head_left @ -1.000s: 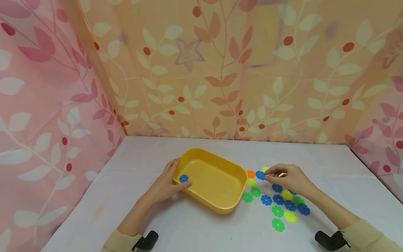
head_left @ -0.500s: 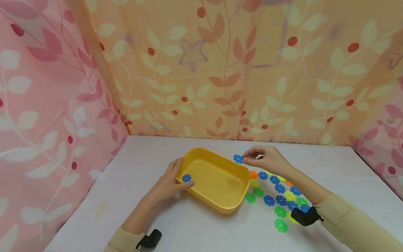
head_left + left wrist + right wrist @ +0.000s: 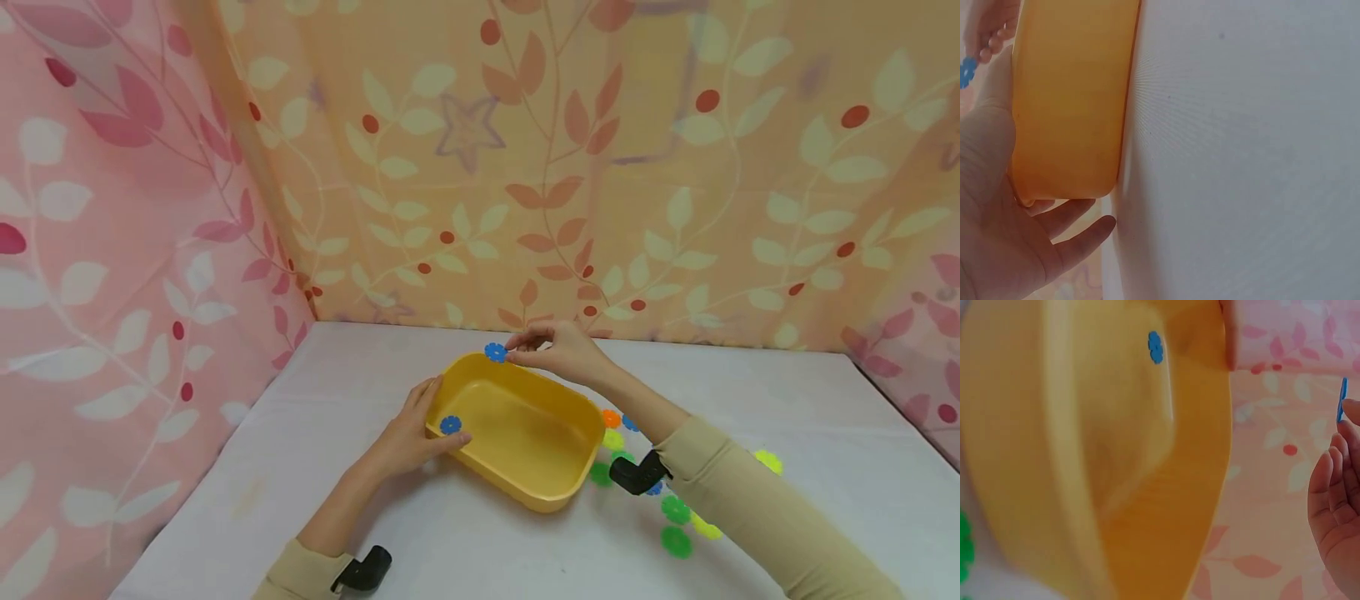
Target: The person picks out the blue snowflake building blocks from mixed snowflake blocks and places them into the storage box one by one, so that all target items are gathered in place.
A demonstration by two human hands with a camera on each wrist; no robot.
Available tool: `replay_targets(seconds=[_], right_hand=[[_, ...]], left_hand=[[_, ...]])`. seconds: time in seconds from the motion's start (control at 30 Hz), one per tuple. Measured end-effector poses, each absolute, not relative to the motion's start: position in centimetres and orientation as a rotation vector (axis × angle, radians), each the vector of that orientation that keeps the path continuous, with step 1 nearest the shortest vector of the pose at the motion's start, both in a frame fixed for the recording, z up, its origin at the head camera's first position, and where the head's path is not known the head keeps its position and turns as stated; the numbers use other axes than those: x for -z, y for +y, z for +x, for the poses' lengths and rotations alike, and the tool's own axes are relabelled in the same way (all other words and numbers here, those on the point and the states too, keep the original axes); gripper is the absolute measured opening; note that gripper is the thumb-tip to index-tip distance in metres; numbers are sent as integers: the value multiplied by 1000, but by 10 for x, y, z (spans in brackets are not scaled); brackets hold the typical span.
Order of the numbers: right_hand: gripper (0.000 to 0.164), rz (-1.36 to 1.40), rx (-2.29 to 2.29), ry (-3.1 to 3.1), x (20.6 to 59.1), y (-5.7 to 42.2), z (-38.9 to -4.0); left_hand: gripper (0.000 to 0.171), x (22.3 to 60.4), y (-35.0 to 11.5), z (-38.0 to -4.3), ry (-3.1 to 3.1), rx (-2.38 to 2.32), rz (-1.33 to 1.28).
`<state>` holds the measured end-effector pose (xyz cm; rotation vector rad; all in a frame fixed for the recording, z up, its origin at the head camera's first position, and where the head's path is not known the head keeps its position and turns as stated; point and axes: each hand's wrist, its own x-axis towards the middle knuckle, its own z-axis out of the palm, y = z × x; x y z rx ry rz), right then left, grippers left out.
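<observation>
My right hand (image 3: pixel 566 354) pinches a blue notched plastic disc (image 3: pixel 495 352) between thumb and fingertips, level with the far rim of a yellow plastic tub (image 3: pixel 532 433). Seen from the right wrist, the pinched disc (image 3: pixel 1342 400) is edge-on. At the tub's left end, my left hand (image 3: pixel 405 437) grips the wall, thumb over the near rim and fingers around the outside. The left wrist view shows the tub's outer side (image 3: pixel 1075 100) with the fingers (image 3: pixel 1085 240) behind its end. Another blue notched disc (image 3: pixel 450 425) lies inside the tub near the left thumb.
Right of the tub, several loose discs lie on the white tabletop (image 3: pixel 465 550): an orange disc (image 3: pixel 611 418), green discs (image 3: pixel 677 542) and yellow discs (image 3: pixel 768 462), partly hidden by the right sleeve. A patterned curtain (image 3: pixel 405 192) stands behind the table.
My right hand has risen from the discs on the table and carried a blue disc leftward to the tub's far rim. The left hand keeps its grip on the tub.
</observation>
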<state>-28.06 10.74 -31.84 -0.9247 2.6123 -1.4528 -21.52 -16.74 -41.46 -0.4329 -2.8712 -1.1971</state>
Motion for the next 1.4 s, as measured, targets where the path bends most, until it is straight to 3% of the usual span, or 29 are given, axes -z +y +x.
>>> replay_targets(seconds=[0.7, 1.03, 1.4], right_hand=[[12, -1034, 1130, 2601, 360, 57, -324], [10, -1130, 921, 2623, 378, 45, -323], [8, -1052, 848, 2612, 391, 38, -321]], left_hand=[[105, 414, -165, -215, -2878, 1229, -441], [105, 414, -166, -215, -2885, 1225, -421], [107, 414, -168, -214, -2892, 1200, -417]])
